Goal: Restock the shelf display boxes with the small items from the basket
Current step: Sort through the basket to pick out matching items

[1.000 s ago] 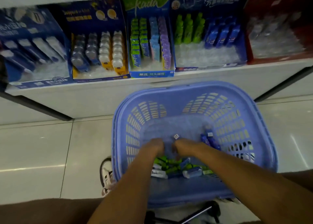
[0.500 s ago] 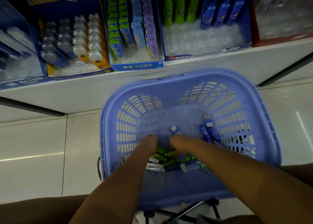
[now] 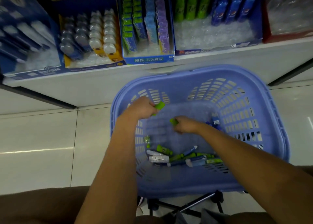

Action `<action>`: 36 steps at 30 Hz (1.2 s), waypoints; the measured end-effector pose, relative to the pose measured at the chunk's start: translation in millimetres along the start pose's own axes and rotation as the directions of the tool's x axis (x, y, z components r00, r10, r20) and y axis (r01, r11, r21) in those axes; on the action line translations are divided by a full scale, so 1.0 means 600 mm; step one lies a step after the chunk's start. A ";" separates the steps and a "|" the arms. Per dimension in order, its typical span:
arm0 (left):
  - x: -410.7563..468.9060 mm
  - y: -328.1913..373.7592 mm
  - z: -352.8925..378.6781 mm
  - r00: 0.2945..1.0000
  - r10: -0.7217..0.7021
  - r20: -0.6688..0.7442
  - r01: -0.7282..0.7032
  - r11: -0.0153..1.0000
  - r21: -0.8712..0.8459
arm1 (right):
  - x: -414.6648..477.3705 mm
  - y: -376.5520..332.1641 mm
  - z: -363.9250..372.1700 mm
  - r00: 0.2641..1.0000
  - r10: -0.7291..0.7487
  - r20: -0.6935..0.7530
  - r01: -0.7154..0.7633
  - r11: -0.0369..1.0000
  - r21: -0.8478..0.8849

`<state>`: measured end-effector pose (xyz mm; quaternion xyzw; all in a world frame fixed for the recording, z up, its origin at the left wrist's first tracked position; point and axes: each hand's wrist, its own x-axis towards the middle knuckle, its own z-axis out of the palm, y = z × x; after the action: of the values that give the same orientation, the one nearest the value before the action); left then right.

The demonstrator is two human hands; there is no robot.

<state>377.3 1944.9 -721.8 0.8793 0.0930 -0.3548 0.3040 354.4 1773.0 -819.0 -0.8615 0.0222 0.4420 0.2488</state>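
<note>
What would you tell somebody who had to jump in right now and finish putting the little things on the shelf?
Left hand: closed on a small green plastic item, raised above the lilac plastic basket.
Right hand: closed on another small green item, also over the basket.
Left in the basket: a heap of green, blue and white small items at the near side, and a couple of blue ones by the right wall.
The shelf display box with green and blue packs shows bare clear tray at its front.
Done: two items picked up. Left: place them in the matching box, then the rest.
</note>
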 end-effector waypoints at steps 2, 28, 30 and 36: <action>-0.040 0.003 -0.048 0.998 0.020 -0.064 -0.027 0.992 -0.122 | -0.003 -0.018 0.022 0.987 -0.119 0.105 0.118 0.993 0.023; -0.128 -0.048 -0.097 0.967 -0.028 -0.252 -0.188 0.586 -0.788 | -0.022 -0.053 0.070 0.987 -0.152 0.049 0.048 0.574 0.817; -0.133 -0.032 -0.091 0.971 -0.009 -0.238 -0.196 0.536 -0.821 | -0.053 -0.052 0.034 0.983 -0.178 -0.042 0.106 0.368 0.924; -0.165 0.032 -0.075 0.942 0.204 -0.266 -0.334 0.505 -0.796 | -0.164 -0.084 -0.096 0.888 -0.329 -0.320 0.384 0.153 0.910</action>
<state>337.5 1961.4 -620.0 0.6557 0.1322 -0.1550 0.7271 351.0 1773.2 -694.3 -0.5180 0.0882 0.2439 0.8151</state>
